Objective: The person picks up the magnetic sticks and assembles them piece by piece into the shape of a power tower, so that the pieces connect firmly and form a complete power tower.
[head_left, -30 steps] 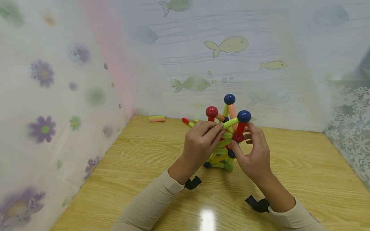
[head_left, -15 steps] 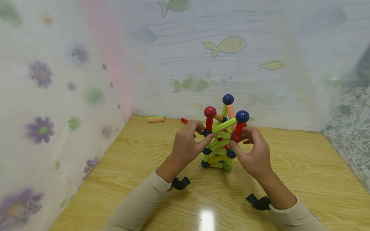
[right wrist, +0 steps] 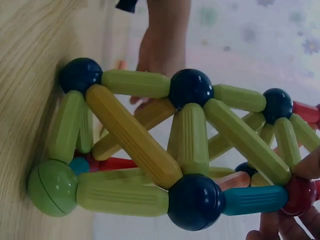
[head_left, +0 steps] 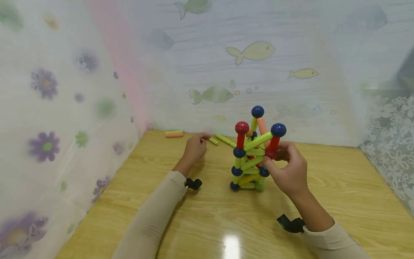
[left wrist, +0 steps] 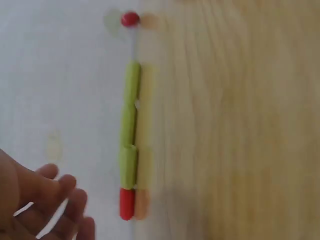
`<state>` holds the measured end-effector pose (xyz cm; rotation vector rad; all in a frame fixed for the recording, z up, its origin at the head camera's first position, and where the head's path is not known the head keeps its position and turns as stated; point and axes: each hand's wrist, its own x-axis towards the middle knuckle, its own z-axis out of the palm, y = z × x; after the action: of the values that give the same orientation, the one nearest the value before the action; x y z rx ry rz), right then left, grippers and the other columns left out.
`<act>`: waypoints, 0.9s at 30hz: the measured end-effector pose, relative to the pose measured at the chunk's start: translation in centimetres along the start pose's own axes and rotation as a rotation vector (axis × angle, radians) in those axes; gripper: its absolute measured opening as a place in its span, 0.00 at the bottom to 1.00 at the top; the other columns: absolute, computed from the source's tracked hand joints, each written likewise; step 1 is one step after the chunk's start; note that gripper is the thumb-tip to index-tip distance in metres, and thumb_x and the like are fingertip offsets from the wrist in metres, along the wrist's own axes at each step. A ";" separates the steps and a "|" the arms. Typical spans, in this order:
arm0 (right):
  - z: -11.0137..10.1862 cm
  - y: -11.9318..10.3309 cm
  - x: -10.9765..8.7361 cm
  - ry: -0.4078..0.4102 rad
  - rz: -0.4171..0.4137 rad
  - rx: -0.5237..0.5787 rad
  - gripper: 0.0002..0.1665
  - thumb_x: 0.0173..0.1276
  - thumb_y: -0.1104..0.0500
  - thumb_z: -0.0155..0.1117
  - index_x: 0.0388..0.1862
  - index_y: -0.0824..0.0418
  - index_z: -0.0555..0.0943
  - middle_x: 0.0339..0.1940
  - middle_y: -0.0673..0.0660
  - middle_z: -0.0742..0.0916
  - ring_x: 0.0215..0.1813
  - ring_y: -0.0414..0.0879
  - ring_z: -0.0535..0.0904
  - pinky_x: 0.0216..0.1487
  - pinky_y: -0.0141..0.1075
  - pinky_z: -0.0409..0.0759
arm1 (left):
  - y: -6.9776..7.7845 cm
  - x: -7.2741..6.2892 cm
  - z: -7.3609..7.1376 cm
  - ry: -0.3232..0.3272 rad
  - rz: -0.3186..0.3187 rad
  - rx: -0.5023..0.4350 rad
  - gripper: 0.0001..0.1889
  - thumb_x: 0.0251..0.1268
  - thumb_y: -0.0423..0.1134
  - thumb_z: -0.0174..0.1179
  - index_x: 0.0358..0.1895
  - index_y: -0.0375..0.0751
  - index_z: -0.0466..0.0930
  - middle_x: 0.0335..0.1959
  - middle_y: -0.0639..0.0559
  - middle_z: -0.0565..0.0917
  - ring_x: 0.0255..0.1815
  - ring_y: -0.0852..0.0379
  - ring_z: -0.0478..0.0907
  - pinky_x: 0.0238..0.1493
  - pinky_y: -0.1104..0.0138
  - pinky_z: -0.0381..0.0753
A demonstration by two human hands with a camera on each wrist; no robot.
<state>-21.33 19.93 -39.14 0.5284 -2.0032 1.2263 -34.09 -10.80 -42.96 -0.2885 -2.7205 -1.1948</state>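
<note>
A tower of magnetic sticks and balls (head_left: 253, 162) stands upright on the table, mostly yellow-green sticks with dark blue balls. My right hand (head_left: 291, 171) pinches a red ball (head_left: 270, 153) on its right side; in the right wrist view, fingertips and thumb lie on that red ball (right wrist: 300, 195). Away from the tower, my left hand (head_left: 194, 148) is near a row of loose sticks (head_left: 223, 139) at the table's back. The left wrist view has the left hand (left wrist: 47, 200) with loosely bent fingers, apart from the row of yellow-green sticks (left wrist: 129, 125) and its red end stick (left wrist: 127, 204).
An orange and yellow-green stick pair (head_left: 174, 134) lies at the back left of the wooden table (head_left: 155, 162). A loose red ball (left wrist: 130, 19) shows in the left wrist view. Patterned sheets (head_left: 181, 72) hang behind and to the left.
My left hand has let go of the tower and moved left and back toward the loose sticks. The right hand still holds the red ball, and the tower has shifted slightly right in view.
</note>
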 end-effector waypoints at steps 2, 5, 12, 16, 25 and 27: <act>-0.1 0.2 0.0 0.008 0.014 -0.004 0.24 0.57 0.71 0.73 0.55 0.65 0.80 0.45 0.56 0.88 0.40 0.34 0.82 0.44 0.22 0.80 | -1.0 1.4 0.2 -0.082 0.011 0.074 0.21 0.81 0.30 0.46 0.71 0.44 0.77 0.71 0.46 0.78 0.61 0.44 0.80 0.53 0.56 0.82; -0.2 0.2 0.1 0.006 0.040 -0.003 0.25 0.59 0.71 0.72 0.56 0.65 0.80 0.46 0.57 0.88 0.41 0.33 0.82 0.44 0.22 0.80 | -2.0 3.1 0.4 -0.191 0.076 0.188 0.25 0.82 0.30 0.45 0.77 0.45 0.70 0.80 0.48 0.68 0.78 0.45 0.67 0.75 0.52 0.70; 0.0 0.6 -0.1 -0.005 0.099 -0.001 0.25 0.60 0.71 0.71 0.57 0.66 0.79 0.48 0.58 0.87 0.42 0.32 0.82 0.45 0.22 0.80 | -2.9 3.6 0.5 -0.215 0.090 0.404 0.22 0.84 0.37 0.49 0.75 0.55 0.74 0.73 0.55 0.76 0.77 0.48 0.69 0.76 0.51 0.68; 0.0 0.4 -0.1 -0.001 0.102 -0.001 0.25 0.60 0.72 0.71 0.57 0.65 0.79 0.48 0.58 0.87 0.42 0.33 0.82 0.44 0.22 0.80 | -3.9 3.5 0.3 -0.160 0.085 0.416 0.16 0.79 0.35 0.57 0.62 0.53 0.86 0.61 0.54 0.85 0.65 0.50 0.79 0.66 0.54 0.78; -0.1 -0.2 -0.1 -0.021 0.129 0.006 0.23 0.63 0.68 0.70 0.58 0.63 0.78 0.49 0.55 0.86 0.44 0.34 0.82 0.46 0.23 0.80 | -4.6 0.9 -0.9 -0.216 -0.005 0.148 0.14 0.65 0.41 0.73 0.53 0.46 0.91 0.48 0.52 0.89 0.51 0.51 0.83 0.54 0.57 0.85; -0.1 -0.2 -0.1 -0.023 0.129 0.002 0.23 0.64 0.67 0.69 0.58 0.63 0.78 0.49 0.55 0.86 0.44 0.34 0.82 0.46 0.23 0.80 | -4.4 0.0 -1.0 -0.216 -0.012 0.154 0.14 0.65 0.42 0.73 0.52 0.48 0.91 0.47 0.52 0.89 0.50 0.52 0.84 0.53 0.57 0.85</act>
<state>-21.07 19.89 -39.07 0.4216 -2.0833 1.3045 -35.04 -14.46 -45.37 -0.4033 -2.9833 -1.0016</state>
